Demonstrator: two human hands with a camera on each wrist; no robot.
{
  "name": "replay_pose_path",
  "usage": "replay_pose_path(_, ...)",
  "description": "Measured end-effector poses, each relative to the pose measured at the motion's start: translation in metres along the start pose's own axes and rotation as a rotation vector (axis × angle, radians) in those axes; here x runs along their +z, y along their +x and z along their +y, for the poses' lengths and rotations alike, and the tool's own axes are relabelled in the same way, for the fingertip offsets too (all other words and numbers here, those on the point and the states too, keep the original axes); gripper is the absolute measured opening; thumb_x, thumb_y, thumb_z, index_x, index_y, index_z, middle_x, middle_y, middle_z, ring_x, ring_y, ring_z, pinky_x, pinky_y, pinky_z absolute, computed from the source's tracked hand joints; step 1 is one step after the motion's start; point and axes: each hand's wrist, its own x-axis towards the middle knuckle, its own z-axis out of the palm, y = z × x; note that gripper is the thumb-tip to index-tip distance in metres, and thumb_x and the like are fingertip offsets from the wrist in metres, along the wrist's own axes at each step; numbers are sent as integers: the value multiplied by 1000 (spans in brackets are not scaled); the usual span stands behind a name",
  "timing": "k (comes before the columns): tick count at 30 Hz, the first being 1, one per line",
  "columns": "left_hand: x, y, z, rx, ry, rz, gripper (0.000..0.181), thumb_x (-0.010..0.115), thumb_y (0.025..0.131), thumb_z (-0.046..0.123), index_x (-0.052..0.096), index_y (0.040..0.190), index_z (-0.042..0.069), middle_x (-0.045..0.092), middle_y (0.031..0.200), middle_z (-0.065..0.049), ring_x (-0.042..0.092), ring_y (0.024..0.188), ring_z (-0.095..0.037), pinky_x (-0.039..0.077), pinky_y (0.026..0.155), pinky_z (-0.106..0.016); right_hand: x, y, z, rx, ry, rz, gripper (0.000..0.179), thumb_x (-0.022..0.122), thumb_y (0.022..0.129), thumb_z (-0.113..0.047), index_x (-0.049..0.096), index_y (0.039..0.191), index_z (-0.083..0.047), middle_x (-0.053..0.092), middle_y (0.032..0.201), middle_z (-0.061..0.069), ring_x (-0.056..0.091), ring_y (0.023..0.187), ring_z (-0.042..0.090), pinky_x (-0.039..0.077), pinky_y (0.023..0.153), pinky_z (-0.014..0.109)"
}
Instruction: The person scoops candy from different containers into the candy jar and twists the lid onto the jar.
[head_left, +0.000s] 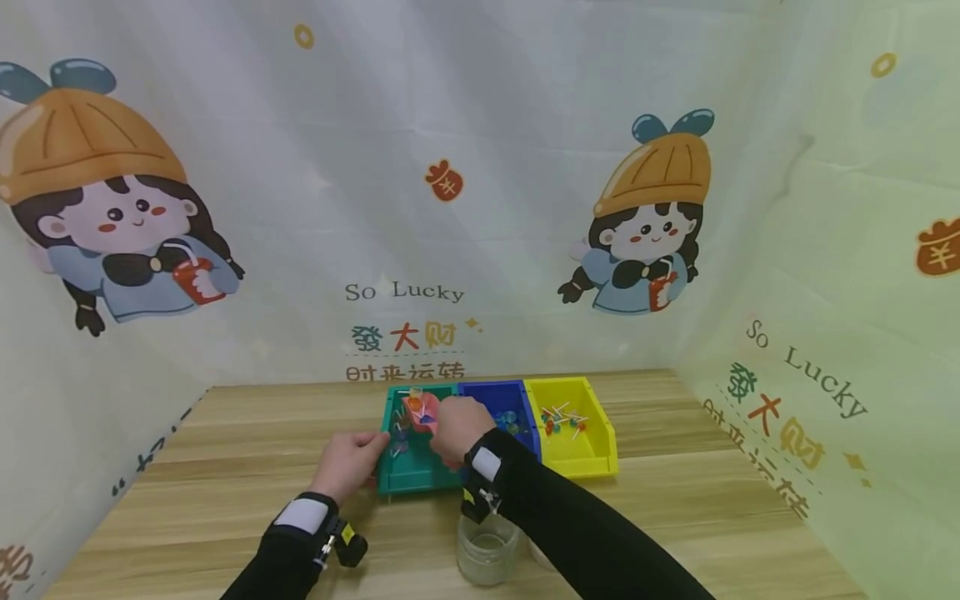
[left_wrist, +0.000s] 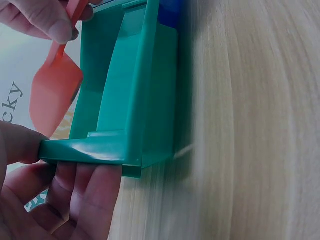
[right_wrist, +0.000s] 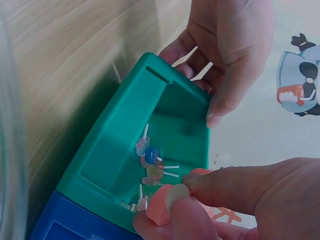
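My right hand (head_left: 463,427) grips the handle of a small pink scoop (left_wrist: 55,92) above the green bin (head_left: 416,479). In the head view the scoop's bowl carries a few small coloured pieces, orange and blue among them. With the thumb on the rim and the fingers against the outside, my left hand (right_wrist: 227,55) holds the bin's left wall. Small lollipops (right_wrist: 155,170) with white sticks lie inside the green bin, mostly towards its right side in the right wrist view. My right hand covers part of the bin in the head view.
Right of the green bin stand a blue bin (head_left: 531,417) with bluish pieces and a yellow bin (head_left: 600,446) with several small lollipops. A clear glass jar (head_left: 487,554) stands in front, close to my right forearm. Printed cloth (head_left: 517,250) walls the wooden table (head_left: 247,450).
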Motion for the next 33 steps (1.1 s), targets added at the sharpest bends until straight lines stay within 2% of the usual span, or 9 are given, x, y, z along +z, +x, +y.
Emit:
replay_pose_path(7, -1, 1, 1, -3, -8, -6, 43, 58, 114, 25, 73, 133, -11, 79, 114, -25, 71, 79, -17, 69, 72, -39, -6, -11, 7, -26, 39, 52, 44, 77, 98, -9, 58, 59, -13, 53, 48, -4, 51, 42, 10, 38, 43, 21)
replay_pose_path(14, -1, 0, 0, -8, 11, 1, 43, 58, 113, 25, 74, 130, -11, 79, 106, -22, 70, 78, -17, 68, 70, -38, -9, -16, 18, -56, 47, 99, 47, 77, 97, -12, 53, 58, -15, 46, 49, -6, 47, 43, 11, 35, 44, 22)
replay_pose_path(18, -1, 0, 0, -12, 8, 7, 43, 59, 113, 25, 74, 131, -11, 79, 108, -22, 70, 78, -17, 68, 71, -38, -11, -18, 25, -41, 38, 129, 37, 79, 96, -16, 59, 65, -14, 47, 54, -6, 47, 48, 12, 34, 46, 24)
replay_pose_path(23, 0, 0, 0, -9, 4, 9, 44, 58, 113, 26, 73, 133, -11, 79, 112, -25, 71, 78, -16, 69, 71, -39, -14, -24, 36, -14, 23, 149, 21, 82, 97, -23, 71, 83, -12, 62, 67, -2, 55, 58, 16, 40, 52, 26)
replay_pose_path(27, 1, 0, 0, -14, 0, 16, 44, 59, 113, 26, 72, 133, -11, 78, 113, -25, 70, 78, -16, 68, 71, -39, -18, -28, 44, -1, 9, 153, 18, 84, 97, -26, 75, 91, -11, 65, 73, 0, 56, 64, 19, 41, 57, 27)
replay_pose_path(33, 3, 0, 0, -14, -19, 18, 45, 59, 113, 26, 71, 134, -12, 79, 106, -22, 71, 76, -16, 68, 70, -39, -22, -37, 58, -13, -3, 162, 16, 83, 98, -27, 78, 95, -12, 66, 78, -1, 56, 68, 19, 43, 60, 27)
